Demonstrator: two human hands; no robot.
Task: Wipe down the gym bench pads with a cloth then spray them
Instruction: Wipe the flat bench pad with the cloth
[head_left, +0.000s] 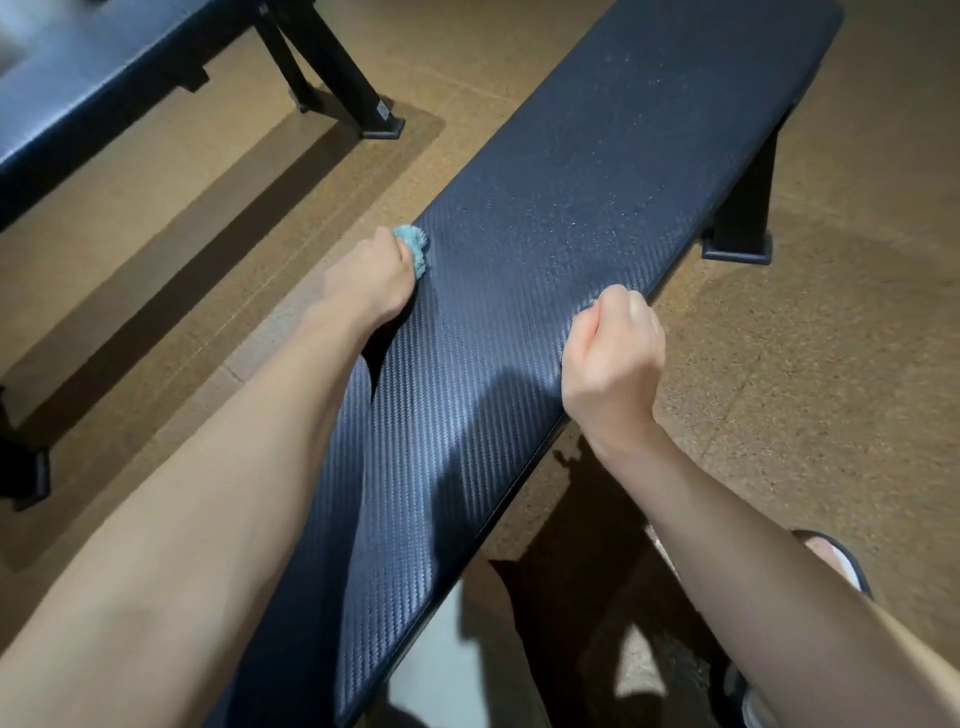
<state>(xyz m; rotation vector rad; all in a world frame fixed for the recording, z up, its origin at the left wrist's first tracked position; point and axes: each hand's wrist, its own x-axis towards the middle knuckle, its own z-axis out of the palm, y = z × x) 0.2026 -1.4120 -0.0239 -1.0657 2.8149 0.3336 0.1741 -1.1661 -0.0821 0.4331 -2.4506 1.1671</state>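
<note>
both hands (363, 280) (615, 343) on bench pad (519, 249), left gripping cloth (414, 244).

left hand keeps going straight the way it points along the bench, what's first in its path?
Likely nothing but bare pad. The left hand, gripping the teal cloth, points up the bench pad toward its far end; that stretch looks free, only speckled with specks or droplets.

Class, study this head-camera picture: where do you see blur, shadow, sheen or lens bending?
Head view: the second bench at top left is blurred; arm shadows cross the near pad; a pale sheen lies between the left hand, gripping the cloth, and the right hand; the wide lens bows the pad's edges.
</note>
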